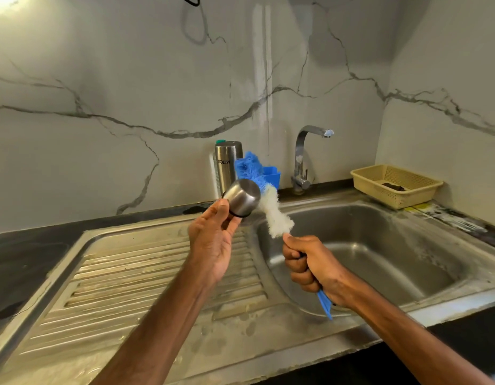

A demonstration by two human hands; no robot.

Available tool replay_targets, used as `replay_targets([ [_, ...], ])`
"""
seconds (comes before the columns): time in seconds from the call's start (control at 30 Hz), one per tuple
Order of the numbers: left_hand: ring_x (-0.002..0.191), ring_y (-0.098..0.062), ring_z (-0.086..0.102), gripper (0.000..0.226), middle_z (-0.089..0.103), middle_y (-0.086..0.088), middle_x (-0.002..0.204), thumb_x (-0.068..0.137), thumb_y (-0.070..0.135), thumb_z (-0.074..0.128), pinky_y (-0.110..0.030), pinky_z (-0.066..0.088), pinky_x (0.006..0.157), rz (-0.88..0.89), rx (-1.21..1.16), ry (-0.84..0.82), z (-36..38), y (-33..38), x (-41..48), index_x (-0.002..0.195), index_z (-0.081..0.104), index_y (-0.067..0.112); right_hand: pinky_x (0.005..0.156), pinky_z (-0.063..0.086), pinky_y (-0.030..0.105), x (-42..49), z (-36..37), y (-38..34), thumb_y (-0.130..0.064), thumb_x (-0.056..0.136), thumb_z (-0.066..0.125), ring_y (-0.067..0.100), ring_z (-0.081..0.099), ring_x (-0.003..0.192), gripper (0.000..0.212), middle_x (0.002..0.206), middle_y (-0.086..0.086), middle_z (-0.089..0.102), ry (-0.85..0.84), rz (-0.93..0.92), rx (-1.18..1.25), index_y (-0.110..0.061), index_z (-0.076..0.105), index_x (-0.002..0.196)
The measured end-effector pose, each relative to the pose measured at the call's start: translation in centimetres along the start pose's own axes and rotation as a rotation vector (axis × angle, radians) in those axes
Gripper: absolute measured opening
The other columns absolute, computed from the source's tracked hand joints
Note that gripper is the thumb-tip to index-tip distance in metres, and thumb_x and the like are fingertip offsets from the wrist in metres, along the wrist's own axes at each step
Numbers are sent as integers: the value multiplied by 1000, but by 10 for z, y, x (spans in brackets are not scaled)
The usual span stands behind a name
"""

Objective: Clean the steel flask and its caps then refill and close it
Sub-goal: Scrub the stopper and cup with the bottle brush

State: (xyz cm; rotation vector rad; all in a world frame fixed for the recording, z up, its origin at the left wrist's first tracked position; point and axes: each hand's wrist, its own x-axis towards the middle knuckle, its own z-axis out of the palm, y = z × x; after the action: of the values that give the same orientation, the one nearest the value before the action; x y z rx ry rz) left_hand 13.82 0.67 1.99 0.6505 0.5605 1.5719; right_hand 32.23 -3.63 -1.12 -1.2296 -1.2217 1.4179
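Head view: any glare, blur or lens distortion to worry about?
Head view: light blown out at top-left corner; vertical glare streak on the marble wall; wide-angle lens bows the sink rim; steel cap and bottle brush look sharp, little motion blur.

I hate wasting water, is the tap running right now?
Off, it seems: no water falls from the tap into the sink below its spout.

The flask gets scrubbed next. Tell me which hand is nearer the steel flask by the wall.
Left. The left hand, holding the cap, is just in front of the flask; the right hand, gripping the brush, is farther right over the sink.
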Motion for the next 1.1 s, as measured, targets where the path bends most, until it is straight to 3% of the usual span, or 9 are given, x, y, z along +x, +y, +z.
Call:
replay_targets([
  [0.17,97,-22,73,18,77,-12,102,96,5,62,-27,61,77,130,302,-84,-6,-25,-2,112,69,2,33,15,15,5,0,-5,-35,107,36,6,15,40,45,53,-8,23,8,62,99,-24,34,63],
  [0.37,87,-14,73,27,76,-7,95,96,7,65,-22,59,72,235,363,101,-28,-11,32,122,66,-2,34,14,13,-2,-1,-8,-40,106,38,7,14,41,47,56,-6,20,-27,19,84,-23,36,62],
  [0.53,93,-13,70,24,74,-4,99,99,8,62,-23,56,77,261,372,145,-35,1,39,122,68,4,35,18,15,12,15,-28,-41,105,42,7,17,40,47,53,-6,25,67,-144,117,-21,42,63],
  [0.67,84,3,70,23,75,-1,100,100,8,61,-11,52,70,434,635,171,-43,10,39,121,69,8,35,19,19,30,27,-43,-40,105,43,8,22,41,44,53,-6,30,172,-237,120,-19,47,67],
  [0.73,87,3,69,21,75,0,102,101,9,59,-7,49,70,515,742,173,-46,17,37,119,69,11,36,18,20,46,36,-46,-39,105,43,8,22,41,43,51,-7,31,236,-242,134,-19,47,67],
  [0.87,96,-10,69,17,73,4,100,100,11,60,-15,52,79,602,851,215,-58,26,42,113,69,19,32,22,20,76,49,-37,-36,104,45,6,26,36,40,48,-8,34,356,-249,136,-18,49,69],
  [1.0,98,-13,69,18,74,0,103,100,11,61,-27,54,85,663,924,253,-70,29,49,114,71,13,34,24,19,92,52,-13,-33,106,44,5,29,36,42,47,-7,36,404,-312,64,-15,52,68],
  [1.1,105,-23,66,15,72,-3,110,100,17,60,-34,53,86,603,937,308,-75,26,57,111,71,20,36,25,18,97,45,-4,-31,106,45,5,31,38,43,46,-7,39,418,-358,-1,-13,56,68],
])
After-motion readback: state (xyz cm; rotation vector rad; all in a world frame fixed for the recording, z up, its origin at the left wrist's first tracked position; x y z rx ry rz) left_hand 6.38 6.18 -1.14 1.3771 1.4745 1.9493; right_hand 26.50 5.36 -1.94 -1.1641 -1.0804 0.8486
